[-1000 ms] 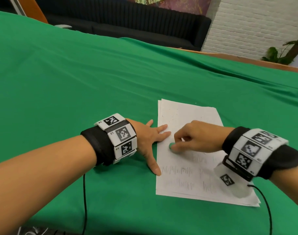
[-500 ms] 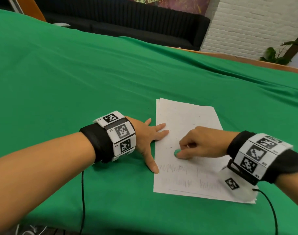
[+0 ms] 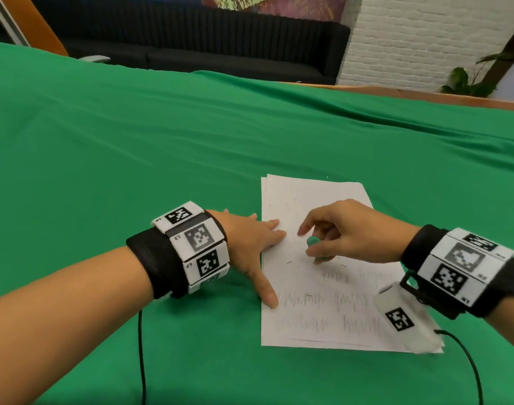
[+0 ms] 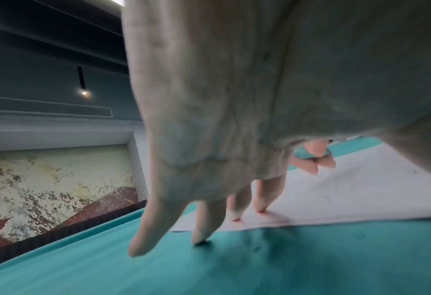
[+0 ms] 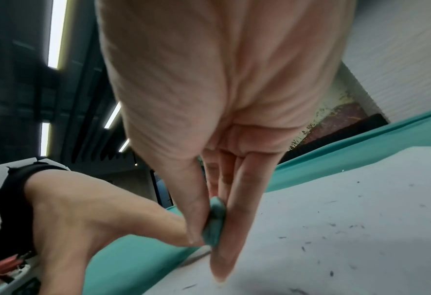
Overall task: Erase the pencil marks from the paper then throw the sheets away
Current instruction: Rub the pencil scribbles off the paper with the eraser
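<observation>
A small stack of white paper sheets [image 3: 314,290] lies on the green cloth, with grey pencil scribbles [image 3: 343,302] across its near half. My left hand [image 3: 254,247] lies flat with fingers spread, fingertips and thumb pressing the sheets' left edge [image 4: 260,219]. My right hand [image 3: 337,232] hovers over the middle of the top sheet and pinches a small green eraser [image 3: 313,241] between thumb and fingers; the right wrist view shows the eraser [image 5: 214,221] held just above the paper [image 5: 335,229], with its lower end hidden by fingers. Dark eraser crumbs dot the sheet.
The green cloth [image 3: 133,159] covers the whole table. A black sofa [image 3: 191,45] and a white brick wall [image 3: 419,39] stand beyond the far edge, with a plant [image 3: 466,80] at the right. Black cables [image 3: 141,352] trail from both wristbands.
My right hand has moved from the paper's left edge toward its middle and lifted, index finger now raised off the eraser. The left hand keeps its place.
</observation>
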